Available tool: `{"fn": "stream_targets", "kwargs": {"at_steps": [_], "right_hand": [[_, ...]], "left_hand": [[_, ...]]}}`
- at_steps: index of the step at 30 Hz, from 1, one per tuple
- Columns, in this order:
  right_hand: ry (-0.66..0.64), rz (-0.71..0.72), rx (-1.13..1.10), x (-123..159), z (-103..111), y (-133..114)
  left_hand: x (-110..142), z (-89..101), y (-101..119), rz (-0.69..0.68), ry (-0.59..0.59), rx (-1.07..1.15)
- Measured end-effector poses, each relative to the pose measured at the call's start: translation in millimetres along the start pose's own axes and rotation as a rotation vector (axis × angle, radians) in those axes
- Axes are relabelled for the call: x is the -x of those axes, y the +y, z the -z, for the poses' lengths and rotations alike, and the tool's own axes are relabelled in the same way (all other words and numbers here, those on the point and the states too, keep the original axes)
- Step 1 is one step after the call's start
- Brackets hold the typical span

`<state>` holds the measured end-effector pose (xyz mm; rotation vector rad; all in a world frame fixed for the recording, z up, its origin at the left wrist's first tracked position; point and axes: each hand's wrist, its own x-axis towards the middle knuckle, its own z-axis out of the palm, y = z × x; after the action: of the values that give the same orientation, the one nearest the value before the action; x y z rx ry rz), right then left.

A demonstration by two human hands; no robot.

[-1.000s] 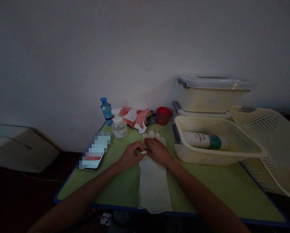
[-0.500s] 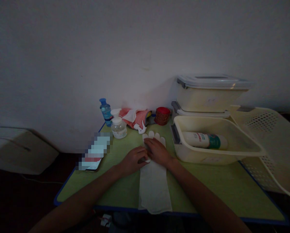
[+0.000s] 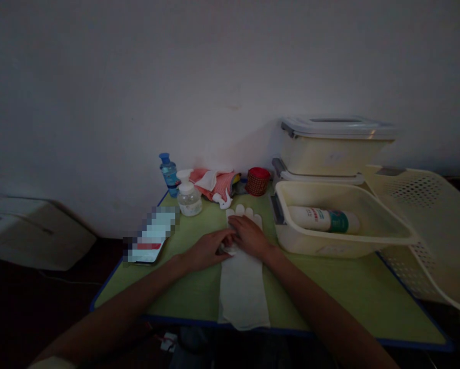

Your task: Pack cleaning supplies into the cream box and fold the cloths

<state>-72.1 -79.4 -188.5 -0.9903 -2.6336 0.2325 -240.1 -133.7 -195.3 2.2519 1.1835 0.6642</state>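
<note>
A white glove [image 3: 245,292] lies lengthwise on the table, its fingers pointing to the wall and its cuff reaching the front edge. Another layer shows slightly at the cuff's left side, perhaps a second glove. My right hand [image 3: 252,239] rests across the glove's palm, fingers laid out toward the left. Beside it, my left hand [image 3: 206,249] is at the glove's left side, thumb and fingers curled around a bunched white bit of it. The two hands' fingertips meet, and part of the glove is hidden under them.
To the left are a phone [image 3: 151,241], a clear jar [image 3: 190,200] and a blue bottle [image 3: 169,175]. Behind the glove sit a red-and-white cloth [image 3: 218,182] and a red woven basket [image 3: 258,181]. At right, an open bin [image 3: 348,248] holds a white-green bottle [image 3: 322,219], near stacked lidded boxes [image 3: 330,154].
My left hand's fingers have shifted against the glove's thumb side and its grip looks looser. My right hand stays nearly in place on the glove. The view has moved slightly.
</note>
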Motion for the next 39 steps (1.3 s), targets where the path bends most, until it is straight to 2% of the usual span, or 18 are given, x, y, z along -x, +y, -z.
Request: {"fn": "stream_targets", "kwargs": {"at_steps": [2,10,15,20,23,25,28,30,34,37,39], "right_hand": [[0.002,0.006,0.002,-0.2,-0.9,0.9],[0.029,0.016,-0.003,-1.5,-3.4,0.9],[0.054,0.021,-0.005,0.7,-2.5,0.0],[0.127,0.027,-0.016,1.3,12.3,-7.5],[0.169,0.103,-0.018,9.8,29.3,-22.6],[0.096,0.194,0.015,24.3,41.8,-37.1],[-0.101,0.387,0.073,56.9,57.2,-59.5],[-0.225,0.444,0.11,78.5,62.6,-70.6],[-0.381,0.405,0.122,101.6,62.3,-78.1],[-0.404,0.348,0.112,102.8,57.7,-77.1],[-0.4,0.368,0.143,101.8,55.2,-76.8]], "left_hand": [[2.4,2.0,0.7,-0.003,-0.016,0.013],[12.8,2.1,-0.4,-0.214,-0.05,-0.124],[12.1,2.1,-0.9,-0.299,0.017,-0.227],[11.0,1.4,-4.5,-0.303,0.04,-0.238],[10.6,1.9,-5.0,-0.305,0.044,-0.212],[10.4,2.6,-4.4,-0.306,0.05,-0.193],[10.2,3.8,-3.9,-0.303,0.035,-0.157],[10.3,4.0,-4.4,-0.292,0.027,-0.14],[10.0,3.3,-6.4,-0.272,0.021,-0.126],[9.8,3.2,-6.8,-0.267,0.022,-0.12],[9.7,3.4,-6.6,-0.264,0.023,-0.12]]}}
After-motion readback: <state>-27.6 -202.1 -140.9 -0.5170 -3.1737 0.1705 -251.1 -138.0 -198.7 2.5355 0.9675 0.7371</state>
